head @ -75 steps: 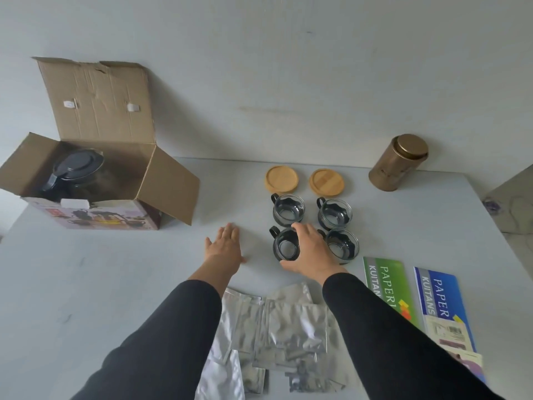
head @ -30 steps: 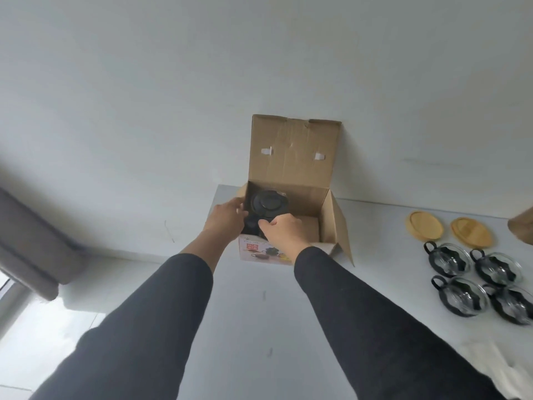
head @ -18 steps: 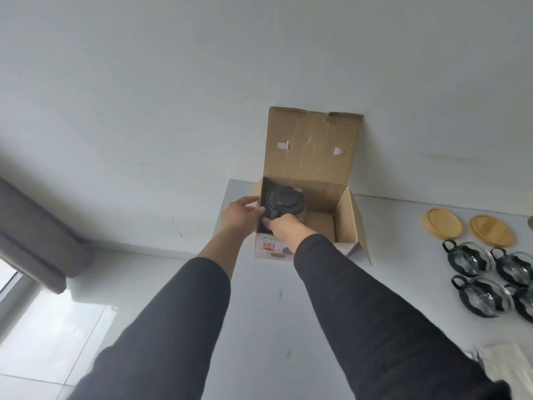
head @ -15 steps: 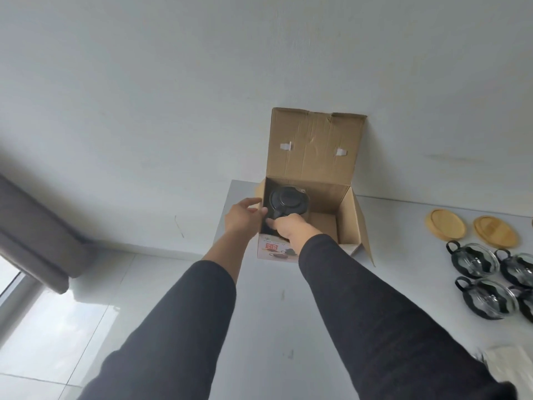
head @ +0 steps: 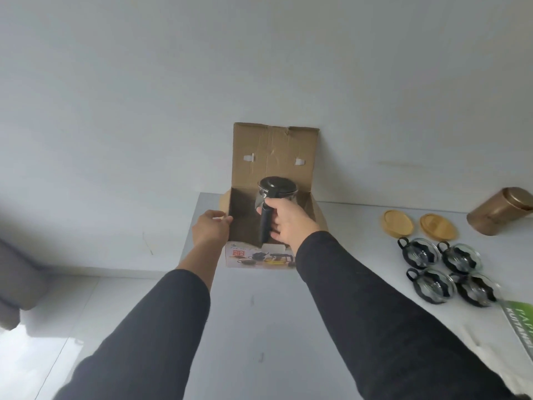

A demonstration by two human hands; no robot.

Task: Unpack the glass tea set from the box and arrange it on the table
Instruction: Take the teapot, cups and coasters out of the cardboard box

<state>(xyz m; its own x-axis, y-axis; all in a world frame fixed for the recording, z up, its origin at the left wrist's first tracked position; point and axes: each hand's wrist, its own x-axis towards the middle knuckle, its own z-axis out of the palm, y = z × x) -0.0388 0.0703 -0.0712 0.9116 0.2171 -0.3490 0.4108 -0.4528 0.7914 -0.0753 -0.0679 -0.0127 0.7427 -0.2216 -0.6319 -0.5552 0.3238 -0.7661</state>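
Note:
An open cardboard box (head: 274, 157) stands at the table's far left corner, its lid flap upright against the wall. A glass teapot (head: 277, 190) with a black lid and black handle sits raised above the box opening. My right hand (head: 288, 222) grips its handle. My left hand (head: 212, 228) holds the box's left wall. Several glass cups (head: 445, 274) with black holders stand in a group at the right, and two round wooden lids (head: 419, 225) lie behind them.
A bronze tin (head: 501, 210) stands at the far right by the wall. A green leaflet (head: 522, 316) lies at the right edge. The white table (head: 259, 327) ends just left of the box; floor lies beyond.
My right hand has taken the teapot by its handle and lifted it partly out of the box. My left hand moved from the teapot to the box's left wall.

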